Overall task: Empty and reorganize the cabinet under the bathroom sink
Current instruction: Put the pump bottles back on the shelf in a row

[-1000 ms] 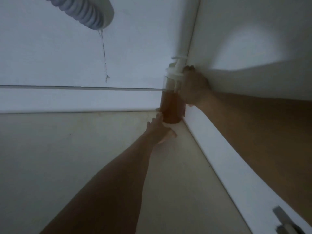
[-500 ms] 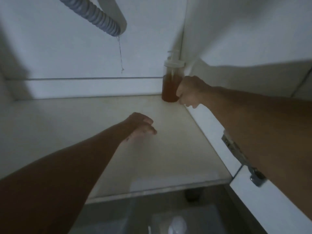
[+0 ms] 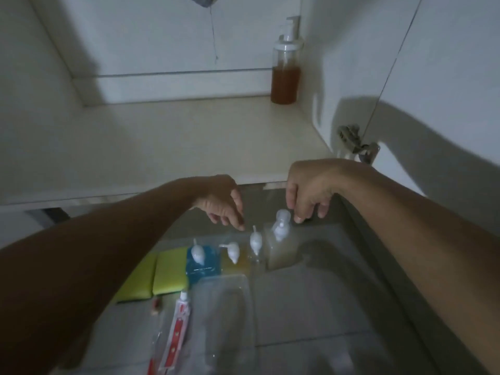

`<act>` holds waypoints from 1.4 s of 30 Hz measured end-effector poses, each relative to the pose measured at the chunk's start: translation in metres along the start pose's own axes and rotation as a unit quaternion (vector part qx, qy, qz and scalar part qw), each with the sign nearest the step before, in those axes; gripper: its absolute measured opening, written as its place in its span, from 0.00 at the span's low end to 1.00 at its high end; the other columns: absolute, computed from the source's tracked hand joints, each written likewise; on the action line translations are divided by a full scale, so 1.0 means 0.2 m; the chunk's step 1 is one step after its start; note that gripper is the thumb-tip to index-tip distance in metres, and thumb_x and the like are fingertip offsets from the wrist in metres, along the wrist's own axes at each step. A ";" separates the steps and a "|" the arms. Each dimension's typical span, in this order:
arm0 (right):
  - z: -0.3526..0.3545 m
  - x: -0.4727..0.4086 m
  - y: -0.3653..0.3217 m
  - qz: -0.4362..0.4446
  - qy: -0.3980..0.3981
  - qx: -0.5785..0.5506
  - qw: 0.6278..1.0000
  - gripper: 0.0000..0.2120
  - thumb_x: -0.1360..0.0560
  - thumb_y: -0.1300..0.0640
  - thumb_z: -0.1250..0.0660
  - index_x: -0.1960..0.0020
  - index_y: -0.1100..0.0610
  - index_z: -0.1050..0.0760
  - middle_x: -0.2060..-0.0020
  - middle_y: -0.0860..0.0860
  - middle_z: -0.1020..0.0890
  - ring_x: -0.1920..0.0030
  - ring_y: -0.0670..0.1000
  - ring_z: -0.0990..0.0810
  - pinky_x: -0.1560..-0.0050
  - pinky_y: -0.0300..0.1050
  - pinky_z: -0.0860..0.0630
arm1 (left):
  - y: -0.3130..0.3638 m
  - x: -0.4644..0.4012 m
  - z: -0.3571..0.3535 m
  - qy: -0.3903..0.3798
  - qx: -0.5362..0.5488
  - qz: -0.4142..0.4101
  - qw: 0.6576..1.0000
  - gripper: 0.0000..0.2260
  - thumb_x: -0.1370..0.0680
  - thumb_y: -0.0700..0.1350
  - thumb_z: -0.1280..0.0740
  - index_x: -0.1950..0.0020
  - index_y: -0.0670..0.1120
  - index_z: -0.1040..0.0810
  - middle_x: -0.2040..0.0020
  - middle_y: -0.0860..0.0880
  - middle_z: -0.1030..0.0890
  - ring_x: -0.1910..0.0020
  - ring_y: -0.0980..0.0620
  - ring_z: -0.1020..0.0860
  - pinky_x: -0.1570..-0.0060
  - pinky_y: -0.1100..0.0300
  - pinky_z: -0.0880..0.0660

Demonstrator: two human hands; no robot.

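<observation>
Amber pump bottle (image 3: 285,77) parked in cabinet corner; both hands' fingers loose, empty: left hand (image 3: 220,203), right hand (image 3: 308,192) over floor bottles (image 3: 254,244), probably next.

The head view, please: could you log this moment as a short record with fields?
cabinet: brown-liquid pump bottle upright in back right corner of the cabinet floor
floor items: four pump bottles in a row, blue one at left, cloudy one at right; two yellow sponges; toothpaste tube
left hand: holds nothing, over the row
right hand: holds nothing, fingertips near the cloudy bottle's pump
</observation>
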State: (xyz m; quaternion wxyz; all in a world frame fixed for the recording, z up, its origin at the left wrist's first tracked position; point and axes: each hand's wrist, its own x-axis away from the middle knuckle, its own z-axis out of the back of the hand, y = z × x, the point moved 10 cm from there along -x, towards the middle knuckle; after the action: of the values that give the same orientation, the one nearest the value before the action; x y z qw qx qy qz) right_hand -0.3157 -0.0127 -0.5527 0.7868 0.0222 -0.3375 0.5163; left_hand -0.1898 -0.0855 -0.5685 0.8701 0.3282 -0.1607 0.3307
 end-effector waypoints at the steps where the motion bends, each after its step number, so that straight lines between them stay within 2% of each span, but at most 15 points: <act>1: -0.08 -0.01 0.07 -0.019 -0.015 0.015 1.000 0.20 0.33 0.63 0.22 0.43 0.63 0.21 0.54 0.59 0.16 0.57 0.53 0.15 0.63 0.44 0.17 | -0.04 0.00 -0.07 -0.017 -0.031 0.010 0.999 0.18 0.33 0.47 0.22 0.46 0.44 0.19 0.48 0.45 0.17 0.51 0.50 0.18 0.47 0.54 0.20; 4: -0.25 -0.09 0.23 -0.040 0.001 0.047 0.998 0.35 0.35 0.57 0.20 0.32 0.60 0.29 0.43 0.56 0.20 0.52 0.54 0.17 0.55 0.48 0.17 | -0.15 -0.05 -0.21 0.006 -0.087 0.031 0.996 0.29 0.36 0.54 0.21 0.38 0.49 0.24 0.41 0.50 0.21 0.43 0.49 0.22 0.37 0.50 0.28; 6: -0.32 -0.12 0.28 -0.017 0.047 0.039 0.998 0.44 0.37 0.54 0.19 0.26 0.57 0.35 0.34 0.55 0.25 0.41 0.55 0.21 0.42 0.50 0.21 | -0.18 -0.09 -0.29 0.030 -0.068 0.042 0.996 0.37 0.36 0.53 0.20 0.31 0.48 0.31 0.35 0.48 0.25 0.37 0.48 0.26 0.34 0.51 0.31; 8: -0.38 -0.14 0.28 0.018 0.080 -0.002 0.997 0.48 0.38 0.54 0.19 0.24 0.53 0.39 0.32 0.52 0.27 0.36 0.53 0.24 0.38 0.48 0.25 | -0.19 -0.14 -0.36 0.052 -0.061 0.043 0.996 0.40 0.34 0.53 0.21 0.27 0.47 0.35 0.31 0.47 0.28 0.33 0.46 0.29 0.33 0.52 0.32; 10: -0.42 -0.16 0.28 0.048 0.093 -0.043 0.994 0.43 0.37 0.56 0.20 0.27 0.48 0.36 0.37 0.48 0.22 0.43 0.48 0.22 0.48 0.42 0.23 | -0.19 -0.20 -0.41 0.072 -0.078 0.043 0.993 0.41 0.34 0.54 0.21 0.27 0.46 0.35 0.31 0.46 0.28 0.33 0.46 0.29 0.35 0.53 0.30; 13: -0.45 -0.19 0.28 0.070 0.111 -0.068 0.989 0.36 0.34 0.59 0.24 0.30 0.46 0.33 0.42 0.46 0.20 0.51 0.44 0.23 0.62 0.31 0.33 | -0.22 -0.28 -0.47 0.090 -0.101 0.047 0.990 0.39 0.36 0.56 0.21 0.29 0.46 0.32 0.33 0.47 0.27 0.35 0.46 0.28 0.37 0.52 0.30; 18: -0.49 -0.27 0.32 0.078 0.125 -0.111 0.983 0.35 0.33 0.57 0.24 0.31 0.44 0.32 0.44 0.46 0.19 0.50 0.45 0.20 0.58 0.35 0.27 | -0.22 -0.35 -0.49 0.129 -0.094 0.047 0.986 0.33 0.35 0.53 0.21 0.34 0.47 0.29 0.37 0.47 0.23 0.39 0.46 0.25 0.38 0.53 0.29; 22: -0.49 -0.30 0.33 0.073 0.151 -0.132 0.977 0.35 0.38 0.57 0.20 0.33 0.49 0.29 0.44 0.49 0.19 0.49 0.50 0.19 0.49 0.46 0.21 | -0.21 -0.36 -0.49 0.141 -0.085 0.043 0.985 0.31 0.33 0.52 0.22 0.33 0.48 0.28 0.37 0.47 0.22 0.40 0.47 0.24 0.40 0.54 0.27; 28: -0.42 -0.20 0.36 0.079 0.147 -0.142 0.976 0.32 0.42 0.55 0.20 0.40 0.50 0.26 0.49 0.47 0.19 0.53 0.48 0.18 0.56 0.46 0.19 | -0.08 -0.25 -0.38 0.151 -0.070 -0.005 0.986 0.33 0.32 0.50 0.22 0.29 0.47 0.31 0.32 0.47 0.27 0.34 0.47 0.28 0.37 0.57 0.31; 31: -0.30 -0.07 0.35 0.081 0.154 -0.177 0.969 0.38 0.44 0.56 0.20 0.36 0.51 0.27 0.43 0.48 0.20 0.59 0.48 0.15 0.61 0.47 0.17 | 0.04 -0.14 -0.24 0.157 -0.056 -0.041 0.985 0.35 0.31 0.49 0.23 0.27 0.48 0.33 0.31 0.48 0.27 0.34 0.49 0.29 0.41 0.63 0.35; 33: -0.19 0.02 0.33 0.094 0.170 -0.203 0.960 0.39 0.44 0.60 0.20 0.35 0.51 0.26 0.41 0.47 0.21 0.59 0.49 0.15 0.66 0.44 0.18 | 0.12 -0.06 -0.12 0.170 -0.046 -0.071 0.982 0.32 0.32 0.49 0.22 0.31 0.47 0.29 0.36 0.49 0.24 0.37 0.50 0.27 0.44 0.65 0.36; 36: -0.01 0.16 0.26 0.108 0.196 -0.229 0.947 0.37 0.42 0.64 0.19 0.35 0.51 0.25 0.40 0.47 0.21 0.54 0.50 0.17 0.66 0.44 0.18 | 0.24 0.06 0.06 0.190 -0.026 -0.107 0.976 0.26 0.35 0.50 0.20 0.41 0.46 0.23 0.46 0.52 0.22 0.45 0.52 0.23 0.44 0.61 0.29; 38: 0.12 0.23 0.22 0.095 0.210 -0.235 0.944 0.36 0.40 0.65 0.19 0.35 0.53 0.25 0.41 0.47 0.21 0.53 0.49 0.18 0.64 0.44 0.17 | 0.31 0.11 0.19 0.207 -0.021 -0.126 0.970 0.21 0.36 0.50 0.20 0.47 0.48 0.22 0.52 0.55 0.21 0.52 0.55 0.22 0.52 0.64 0.27; 40: 0.25 0.30 0.19 0.084 0.234 -0.242 0.938 0.36 0.40 0.63 0.18 0.35 0.55 0.25 0.43 0.48 0.21 0.54 0.50 0.17 0.62 0.47 0.16 | 0.37 0.13 0.33 0.231 -0.016 -0.143 0.962 0.19 0.37 0.49 0.20 0.51 0.49 0.21 0.54 0.55 0.20 0.56 0.57 0.21 0.55 0.65 0.25; 42: 0.38 0.34 0.15 0.076 0.269 -0.235 0.931 0.37 0.41 0.60 0.17 0.34 0.56 0.26 0.44 0.51 0.21 0.58 0.51 0.16 0.65 0.44 0.17 | 0.39 0.13 0.45 0.258 -0.010 -0.153 0.954 0.19 0.37 0.49 0.20 0.50 0.48 0.20 0.53 0.53 0.19 0.55 0.56 0.21 0.51 0.58 0.22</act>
State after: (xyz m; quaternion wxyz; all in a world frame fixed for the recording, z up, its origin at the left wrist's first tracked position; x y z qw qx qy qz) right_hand -0.3629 0.0267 -0.4661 0.7889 -0.3290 -0.2259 0.4673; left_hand -0.2308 -0.0902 -0.4530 0.9252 0.2438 0.1183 0.2657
